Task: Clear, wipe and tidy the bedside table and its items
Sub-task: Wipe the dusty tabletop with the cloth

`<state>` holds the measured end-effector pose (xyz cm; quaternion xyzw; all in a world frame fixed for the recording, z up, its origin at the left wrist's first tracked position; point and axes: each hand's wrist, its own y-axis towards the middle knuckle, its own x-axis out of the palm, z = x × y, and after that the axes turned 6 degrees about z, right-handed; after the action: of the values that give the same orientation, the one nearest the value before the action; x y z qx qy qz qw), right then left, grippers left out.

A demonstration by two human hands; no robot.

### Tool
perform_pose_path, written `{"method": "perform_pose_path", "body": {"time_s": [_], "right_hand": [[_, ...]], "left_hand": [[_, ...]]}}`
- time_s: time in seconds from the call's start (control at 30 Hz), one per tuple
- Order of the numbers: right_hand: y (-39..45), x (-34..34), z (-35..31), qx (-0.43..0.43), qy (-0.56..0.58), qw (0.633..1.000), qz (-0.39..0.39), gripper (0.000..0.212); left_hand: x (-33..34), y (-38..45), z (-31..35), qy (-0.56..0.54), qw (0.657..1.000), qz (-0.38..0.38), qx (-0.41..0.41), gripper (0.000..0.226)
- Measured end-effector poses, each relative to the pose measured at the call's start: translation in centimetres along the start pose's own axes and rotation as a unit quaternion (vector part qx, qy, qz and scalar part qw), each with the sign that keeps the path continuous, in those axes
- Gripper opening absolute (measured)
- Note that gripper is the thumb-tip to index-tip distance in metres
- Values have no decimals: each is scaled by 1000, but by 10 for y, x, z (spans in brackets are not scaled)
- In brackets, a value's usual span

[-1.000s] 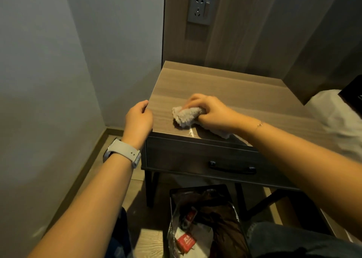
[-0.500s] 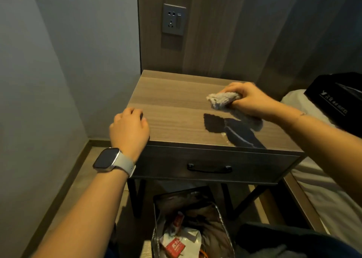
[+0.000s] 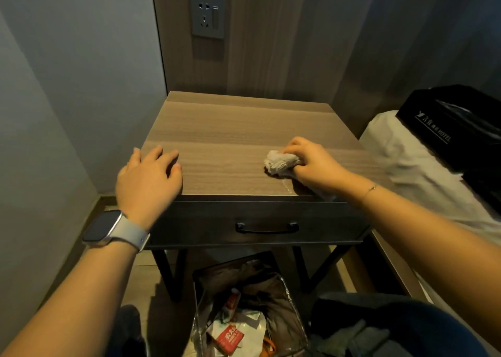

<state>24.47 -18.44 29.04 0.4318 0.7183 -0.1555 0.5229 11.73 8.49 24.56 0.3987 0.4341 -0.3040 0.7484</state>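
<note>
The wooden bedside table point(image 3: 233, 128) fills the middle of the view, its top bare apart from my hands. My right hand point(image 3: 311, 164) presses a crumpled grey cloth point(image 3: 280, 162) onto the front right part of the top. A small pale smear lies on the wood near the front edge, just below the cloth. My left hand point(image 3: 147, 177) rests flat on the front left corner, fingers spread, holding nothing. A watch is on that wrist. The drawer point(image 3: 267, 227) under the top is closed.
A lined waste bin point(image 3: 244, 302) with wrappers stands on the floor under the table's front. A bed with a white pillow point(image 3: 406, 166) and a black bag point(image 3: 455, 131) lies to the right. A wall socket point(image 3: 207, 14) sits above the table. A grey wall closes the left side.
My right hand has drawn the cloth from the back right of the top toward the front right. My left hand has opened flat on the front left corner.
</note>
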Motion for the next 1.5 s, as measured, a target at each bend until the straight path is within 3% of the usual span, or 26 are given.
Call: {"method": "perform_pose_path", "body": {"time_s": [0.23, 0.4, 0.6, 0.7, 0.97, 1.13, 1.3, 1.4, 1.5], "right_hand": [[-30, -16, -26, 5, 115, 991, -65, 32], [-22, -52, 6, 111, 88, 985, 97, 30], [-34, -40, 55, 253, -24, 957, 138, 27], [-43, -15, 27, 214, -56, 962, 162, 27], [-57, 41, -64, 91, 24, 986, 139, 54], [-63, 14, -67, 42, 58, 996, 55, 40], [-30, -19, -39, 59, 12, 988, 144, 34], [-5, -5, -28, 109, -7, 990, 85, 32], [-2, 18, -42, 40, -57, 997, 41, 39]], "left_hand": [[-8, -7, 4, -33, 998, 8, 54, 40], [-7, -19, 11, -60, 993, -18, 103, 40], [-7, -21, 7, -62, 992, -16, 112, 40], [-5, -21, 7, -65, 991, -16, 117, 41], [-10, -22, 6, -93, 989, -17, 114, 38], [-19, -28, -2, -130, 986, -18, 100, 34], [-20, -36, -11, -145, 983, -12, 110, 34], [-20, -41, -14, -151, 981, 6, 118, 34], [-20, -45, -18, -171, 980, 26, 102, 34]]}}
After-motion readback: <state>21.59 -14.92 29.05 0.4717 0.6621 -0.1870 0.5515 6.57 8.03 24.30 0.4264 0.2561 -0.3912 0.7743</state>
